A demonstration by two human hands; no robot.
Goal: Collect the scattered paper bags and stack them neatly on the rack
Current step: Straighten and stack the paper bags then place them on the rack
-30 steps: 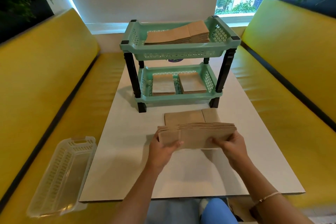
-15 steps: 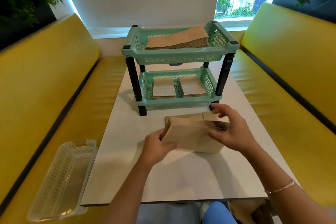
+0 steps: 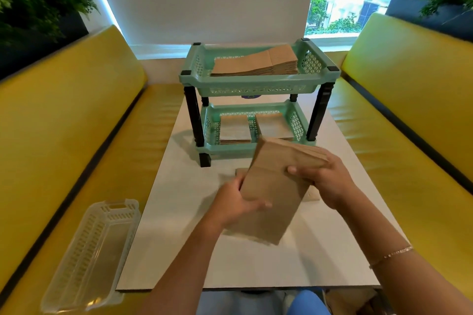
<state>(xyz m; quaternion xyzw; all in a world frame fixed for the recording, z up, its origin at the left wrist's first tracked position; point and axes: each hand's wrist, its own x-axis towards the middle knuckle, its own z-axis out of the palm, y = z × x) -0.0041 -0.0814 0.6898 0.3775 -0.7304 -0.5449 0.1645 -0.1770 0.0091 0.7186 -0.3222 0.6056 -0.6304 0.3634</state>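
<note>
Bags (image 3: 275, 186), a brown paper stack, are held tilted above the table (image 3: 179, 250), just in front of the rack (image 3: 258, 84). Left hand (image 3: 235, 208) is curled round the stack's lower left edge, thumb laid across the front face. Right hand (image 3: 325, 181) is clamped on the stack's upper right edge, fingers wrapped over the fanned edges. One more flat bag (image 3: 239, 172) is seen on the table under the held stack, mostly hidden. Rack's top tray is loaded with a sloped bag pile (image 3: 256, 65). Rack's bottom tray is filled with two small piles (image 3: 235, 129) side by side. Clear tray (image 3: 89, 258) is placed on the yellow bench (image 3: 51, 135), well left of the rack and nearer the person. Bracelet (image 3: 391, 256) is worn on the right wrist.
</note>
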